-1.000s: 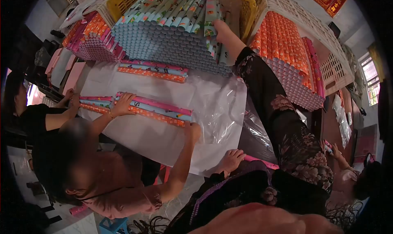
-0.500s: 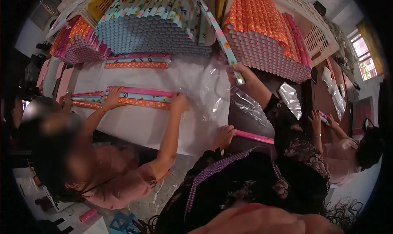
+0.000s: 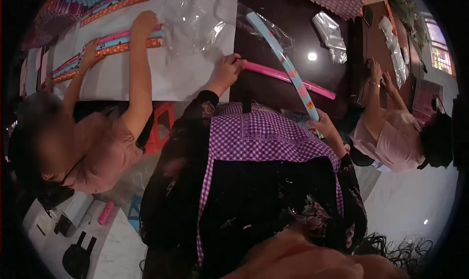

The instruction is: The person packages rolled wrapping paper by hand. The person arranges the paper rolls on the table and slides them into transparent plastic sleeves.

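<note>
Just past the checked apron [image 3: 273,132], holding the blue roll [image 3: 288,66] by its near end in the right hand [image 3: 325,125]. Pinching between thumb and fingers, with some fingers hiding from view. Likely doing best by squeezing softly, so as not to be squashing the tube, and by minding the far tip, swinging widely with even a small wrist turn. Tucking the right arm close to the body and reaching in from the right side. Tilting the blue roll away and to the left, crossing the pink roll [image 3: 278,74] in view; not telling for sure about touching.

A bit farther, pinching the left end of the pink roll with the left hand [image 3: 227,70], over the dark table [image 3: 298,15]. Closing thumb and fingers around that end, stretching the left arm forward. Probably helping by holding this end steady and letting the long part lie straight.

Farther off, seeing clear wrap [image 3: 266,27] and shiny bags [image 3: 331,37] lying on the dark table. Over to the left, seeing a co-worker's hands [image 3: 145,24] touching a row of rolls [image 3: 129,47] on the white sheet [image 3: 195,69].
</note>
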{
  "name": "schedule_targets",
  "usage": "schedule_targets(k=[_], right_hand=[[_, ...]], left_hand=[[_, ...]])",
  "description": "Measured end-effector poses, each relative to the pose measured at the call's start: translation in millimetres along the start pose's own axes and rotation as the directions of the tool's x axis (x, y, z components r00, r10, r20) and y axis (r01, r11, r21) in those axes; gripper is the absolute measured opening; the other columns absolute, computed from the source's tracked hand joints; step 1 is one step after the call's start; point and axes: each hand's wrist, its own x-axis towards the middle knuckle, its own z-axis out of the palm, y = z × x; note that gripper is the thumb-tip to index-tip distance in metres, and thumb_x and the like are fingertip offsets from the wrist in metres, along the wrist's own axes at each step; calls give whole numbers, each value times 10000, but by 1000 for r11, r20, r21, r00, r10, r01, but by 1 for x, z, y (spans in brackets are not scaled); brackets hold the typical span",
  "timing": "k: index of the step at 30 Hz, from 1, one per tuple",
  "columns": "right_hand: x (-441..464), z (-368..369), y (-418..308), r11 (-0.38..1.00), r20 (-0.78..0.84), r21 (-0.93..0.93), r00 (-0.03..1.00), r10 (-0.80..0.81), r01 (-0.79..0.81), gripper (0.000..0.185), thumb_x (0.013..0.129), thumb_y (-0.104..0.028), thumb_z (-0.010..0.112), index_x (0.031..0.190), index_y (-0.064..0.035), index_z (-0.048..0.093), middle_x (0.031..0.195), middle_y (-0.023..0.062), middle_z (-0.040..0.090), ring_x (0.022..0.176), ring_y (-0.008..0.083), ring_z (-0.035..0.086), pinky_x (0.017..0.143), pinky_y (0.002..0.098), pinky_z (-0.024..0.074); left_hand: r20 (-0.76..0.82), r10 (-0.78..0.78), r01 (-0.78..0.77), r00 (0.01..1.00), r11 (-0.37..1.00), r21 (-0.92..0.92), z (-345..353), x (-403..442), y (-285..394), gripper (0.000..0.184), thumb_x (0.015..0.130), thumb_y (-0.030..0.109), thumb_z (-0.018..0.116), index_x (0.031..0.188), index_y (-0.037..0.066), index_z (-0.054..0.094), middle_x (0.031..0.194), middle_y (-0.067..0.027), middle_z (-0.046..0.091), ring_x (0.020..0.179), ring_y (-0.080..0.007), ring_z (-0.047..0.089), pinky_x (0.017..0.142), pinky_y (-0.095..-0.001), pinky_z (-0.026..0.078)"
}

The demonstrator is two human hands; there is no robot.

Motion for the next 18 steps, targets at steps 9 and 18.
schedule_targets(k=[9,18], right_hand=[[-31,-36,97,963,212,-208,953,216,-172,392,786,-183,732,1148,-62,642,735,1,616,636,101,567,579,303,461],[38,-63,87,948,346,-246,895,282,-204,446,766,-215,777,1150,-38,636,870,39,651,738,143,604,659,346,486]], left_hand=[[97,-75,82,992,995,-63,0,7,-14,215,848,179,661,1057,200,709,1005,-44,615,888,-261,628,786,-394,497],[307,-131,173,943,978,-114,-12,11,-24,294,881,130,615,1160,199,677,1117,-47,626,965,-274,643,850,-388,536]])
